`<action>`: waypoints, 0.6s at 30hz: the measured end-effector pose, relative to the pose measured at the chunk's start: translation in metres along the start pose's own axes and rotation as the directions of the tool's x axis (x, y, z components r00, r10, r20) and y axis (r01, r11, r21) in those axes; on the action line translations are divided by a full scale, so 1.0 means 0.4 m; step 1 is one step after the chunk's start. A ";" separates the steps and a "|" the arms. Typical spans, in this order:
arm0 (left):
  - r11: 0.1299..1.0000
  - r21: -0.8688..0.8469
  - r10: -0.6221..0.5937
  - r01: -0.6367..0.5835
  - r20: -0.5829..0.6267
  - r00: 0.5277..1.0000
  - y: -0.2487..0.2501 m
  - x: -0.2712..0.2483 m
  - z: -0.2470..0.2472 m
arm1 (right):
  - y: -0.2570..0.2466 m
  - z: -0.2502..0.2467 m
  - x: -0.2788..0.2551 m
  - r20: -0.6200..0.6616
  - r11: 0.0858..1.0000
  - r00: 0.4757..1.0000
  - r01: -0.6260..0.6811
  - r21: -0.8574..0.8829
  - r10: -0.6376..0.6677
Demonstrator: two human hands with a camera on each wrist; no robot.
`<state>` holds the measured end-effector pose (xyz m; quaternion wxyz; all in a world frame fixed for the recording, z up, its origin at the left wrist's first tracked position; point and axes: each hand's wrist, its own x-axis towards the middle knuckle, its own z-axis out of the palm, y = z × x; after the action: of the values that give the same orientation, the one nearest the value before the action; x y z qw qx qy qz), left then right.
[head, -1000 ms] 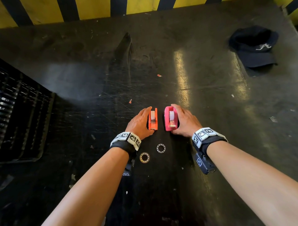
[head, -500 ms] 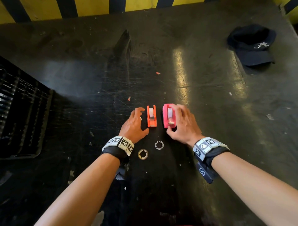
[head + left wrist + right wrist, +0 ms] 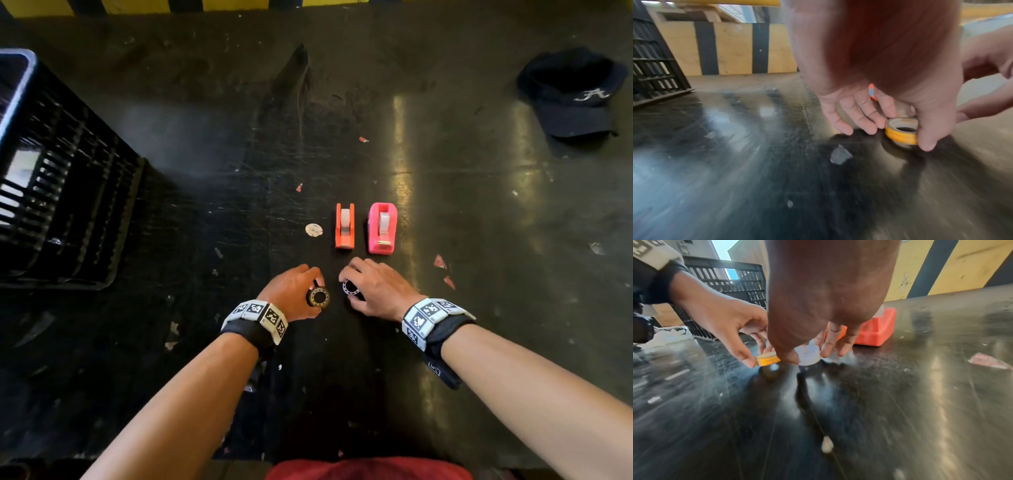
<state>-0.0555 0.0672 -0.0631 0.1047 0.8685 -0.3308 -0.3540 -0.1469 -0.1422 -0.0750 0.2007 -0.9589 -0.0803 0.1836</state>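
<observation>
On worktop [image 3: 479, 308], off orange tape dispenser [image 3: 344, 226] and pink tape dispenser [image 3: 382, 228] now; pinches yellow tape roll [image 3: 319, 296] in left grip [image 3: 291, 291], clear tape roll [image 3: 350, 287] in right grip [image 3: 376, 291].

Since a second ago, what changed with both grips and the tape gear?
The left grip let go of the orange dispenser, drew back toward the person and now pinches the yellow tape roll. The right grip let go of the pink dispenser, drew back too, and holds the clear roll. Both dispensers stay side by side on the table; the cap and black crate are unmoved.
</observation>
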 end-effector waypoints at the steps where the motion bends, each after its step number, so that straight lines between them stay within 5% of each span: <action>1: 1.000 -0.010 -0.010 0.010 -0.027 1.000 -0.006 0.003 -0.016 | -0.008 -0.014 0.012 -0.021 1.000 1.000 0.012 0.005 -0.012; 8: 0.991 -0.039 -0.136 0.130 -0.265 0.955 -0.078 0.065 -0.173 | -0.066 -0.141 0.183 -0.210 0.998 0.976 0.042 -0.045 -0.051; 18: 0.962 -0.018 -0.266 0.273 -0.297 0.917 -0.146 0.150 -0.200 | -0.061 -0.130 0.334 -0.091 0.971 0.994 -0.078 -0.226 0.059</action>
<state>0.0603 0.0686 -0.0618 0.0930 0.9501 -0.1929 -0.2268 -0.0059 -0.1083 -0.0632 0.0853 -0.9847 -0.0593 0.1397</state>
